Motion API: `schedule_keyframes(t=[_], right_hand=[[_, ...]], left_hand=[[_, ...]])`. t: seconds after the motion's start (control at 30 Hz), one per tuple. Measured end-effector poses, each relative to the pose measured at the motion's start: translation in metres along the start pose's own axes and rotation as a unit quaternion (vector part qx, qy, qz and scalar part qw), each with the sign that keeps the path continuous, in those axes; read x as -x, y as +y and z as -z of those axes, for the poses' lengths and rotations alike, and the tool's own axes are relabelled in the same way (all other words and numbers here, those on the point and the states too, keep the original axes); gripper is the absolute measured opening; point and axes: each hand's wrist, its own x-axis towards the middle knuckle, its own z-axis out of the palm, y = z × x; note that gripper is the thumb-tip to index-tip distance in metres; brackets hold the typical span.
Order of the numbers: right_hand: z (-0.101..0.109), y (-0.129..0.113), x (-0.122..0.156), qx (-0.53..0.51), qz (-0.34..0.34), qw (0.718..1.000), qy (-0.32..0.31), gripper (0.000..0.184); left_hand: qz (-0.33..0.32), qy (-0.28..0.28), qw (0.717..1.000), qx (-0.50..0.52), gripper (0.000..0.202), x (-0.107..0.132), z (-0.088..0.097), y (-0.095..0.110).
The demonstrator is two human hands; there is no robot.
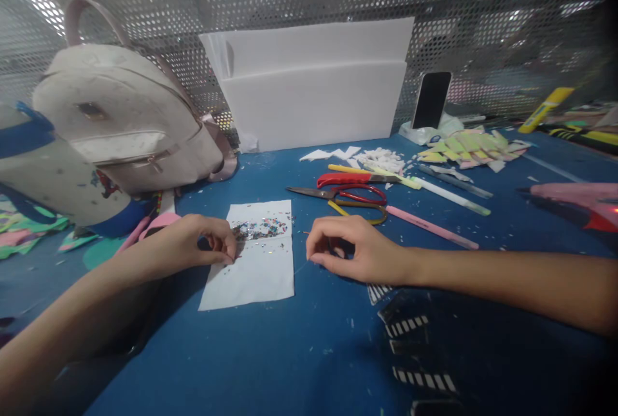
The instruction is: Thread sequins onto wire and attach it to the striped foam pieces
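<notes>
A folded sheet of white paper (pixel 255 281) lies on the blue table, with a heap of small multicoloured beads or sequins (pixel 265 229) across its middle. At the paper's left edge, my left hand (pixel 207 242) has thumb and forefinger pinched together beside the heap; whatever is between them is too small to name. To the right of the paper, my right hand (pixel 355 248) is closed in a pinch too. A faint thin thread (pixel 300 268) runs from its fingertips towards the paper. Just beyond my right hand lie scissors (pixel 357 194) with dark blades and looped handles.
Behind the scissors are a red-handled cutter (pixel 342 179), a pink marker (pixel 432 228) and paper scraps (pixel 381 160). A backpack (pixel 120 113) and a bottle (pixel 62 171) stand left. White boards (pixel 318 100) and a phone (pixel 432 100) stand behind; a pink glue gun (pixel 574 197) lies right.
</notes>
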Motion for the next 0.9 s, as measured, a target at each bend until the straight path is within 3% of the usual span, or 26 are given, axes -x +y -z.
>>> schedule_keyframes(t=[0.13,0.2,0.27,0.33,0.4,0.5,0.6,0.9], right_hand=[[-0.001,0.000,0.000,0.000,0.000,1.000,-0.001,0.002],[-0.001,0.000,0.000,-0.001,0.002,1.000,0.001,0.002],[-0.001,0.001,-0.001,-0.001,0.004,1.000,0.003,0.002],[-0.001,0.001,-0.001,-0.002,0.001,1.000,0.009,0.002],[-0.001,0.000,0.000,-0.005,-0.007,1.000,0.020,0.003],[0.000,0.000,0.001,-0.014,-0.014,0.999,0.038,0.003],[0.000,-0.001,0.003,-0.015,-0.008,0.999,0.049,0.002],[-0.001,-0.001,0.003,-0.014,0.017,0.999,0.037,0.005]], left_hand=[[-0.010,-0.002,1.000,-0.002,0.008,0.001,0.003,-0.002],[-0.009,0.029,1.000,0.004,0.009,0.001,0.002,0.000],[0.000,0.117,0.992,0.041,0.011,-0.001,-0.004,0.009],[0.006,0.231,0.966,0.116,0.012,-0.005,-0.017,0.024],[0.002,0.277,0.938,0.207,0.010,-0.009,-0.037,0.043],[-0.010,0.260,0.919,0.295,0.006,-0.013,-0.068,0.069],[-0.011,0.233,0.908,0.349,0.003,-0.015,-0.087,0.084],[-0.004,0.258,0.888,0.381,0.010,-0.013,-0.087,0.089]])
